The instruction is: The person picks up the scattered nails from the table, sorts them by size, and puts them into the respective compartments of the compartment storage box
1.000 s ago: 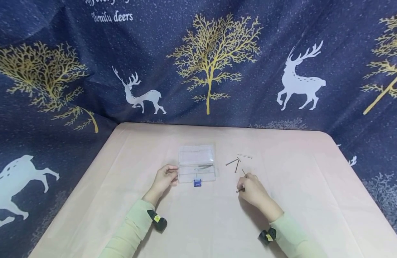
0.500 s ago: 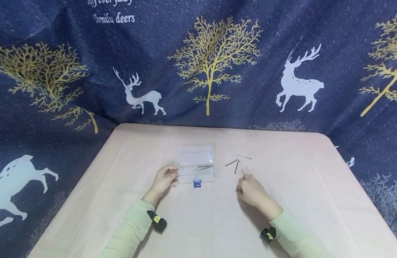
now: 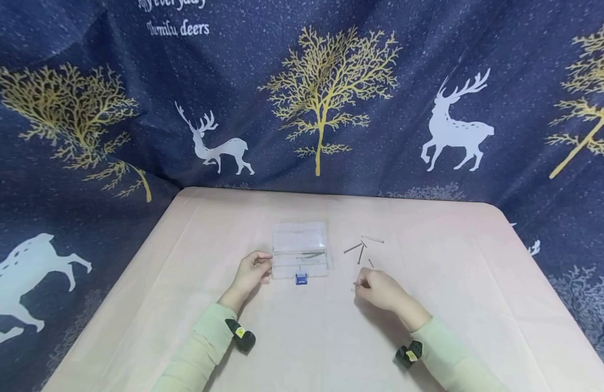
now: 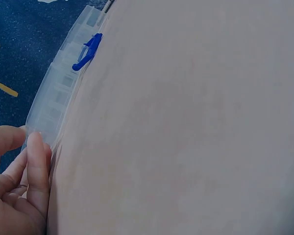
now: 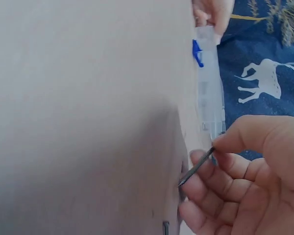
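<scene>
- Nail (image 5: pixel 197 167) pinched between the thumb and fingertips of the right hand (image 3: pixel 380 287) — well apart from the box, over to its right
- Clear box (image 3: pixel 286 270) standing open, its left end gripped between thumb and fingers of the left hand (image 3: pixel 250 272)
- Lid (image 3: pixel 299 238) on the far side, blue latch (image 3: pixel 301 279) at the front edge
- Grey metal pieces (image 3: pixel 311 254) lying in the right part of the rear compartment
- Loose nails (image 3: pixel 353 247) beyond the right hand, with 1 short nail (image 3: pixel 371 263) nearest its fingers — all on pale pink cloth (image 3: pixel 311 337)
- Dark blue backdrop (image 3: pixel 223 81) behind, with white deer and gold trees
</scene>
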`<action>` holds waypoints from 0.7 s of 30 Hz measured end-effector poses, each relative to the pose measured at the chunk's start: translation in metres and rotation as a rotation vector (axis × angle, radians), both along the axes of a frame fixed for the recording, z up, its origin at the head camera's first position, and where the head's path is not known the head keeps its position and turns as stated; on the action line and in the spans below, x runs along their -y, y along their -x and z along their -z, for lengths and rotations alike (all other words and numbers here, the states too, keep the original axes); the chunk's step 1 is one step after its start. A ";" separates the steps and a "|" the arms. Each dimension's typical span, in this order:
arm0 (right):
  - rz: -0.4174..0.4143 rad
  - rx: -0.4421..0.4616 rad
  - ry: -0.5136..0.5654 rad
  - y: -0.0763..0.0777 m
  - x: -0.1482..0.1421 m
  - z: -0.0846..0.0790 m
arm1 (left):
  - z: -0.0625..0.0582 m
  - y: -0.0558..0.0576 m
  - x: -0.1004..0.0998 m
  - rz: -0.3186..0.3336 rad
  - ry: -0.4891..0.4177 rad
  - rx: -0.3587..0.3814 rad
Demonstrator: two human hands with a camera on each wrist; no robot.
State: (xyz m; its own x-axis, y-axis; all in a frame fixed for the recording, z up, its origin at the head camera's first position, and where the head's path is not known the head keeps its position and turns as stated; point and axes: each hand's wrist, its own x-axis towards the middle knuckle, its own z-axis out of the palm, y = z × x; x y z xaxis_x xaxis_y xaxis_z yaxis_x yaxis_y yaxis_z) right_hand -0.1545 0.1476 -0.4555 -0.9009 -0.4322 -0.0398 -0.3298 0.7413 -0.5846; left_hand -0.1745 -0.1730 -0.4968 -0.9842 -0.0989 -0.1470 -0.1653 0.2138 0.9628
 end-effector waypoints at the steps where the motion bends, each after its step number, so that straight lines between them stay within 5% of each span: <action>1: -0.007 0.032 0.045 0.001 0.000 0.000 | 0.000 0.000 0.000 0.000 -0.002 -0.002; 14: 0.043 0.491 0.541 0.007 0.001 0.010 | 0.002 0.000 0.000 -0.012 0.010 0.003; 21: 0.048 0.652 0.686 0.010 0.005 0.008 | -0.003 0.001 -0.001 -0.028 0.008 0.013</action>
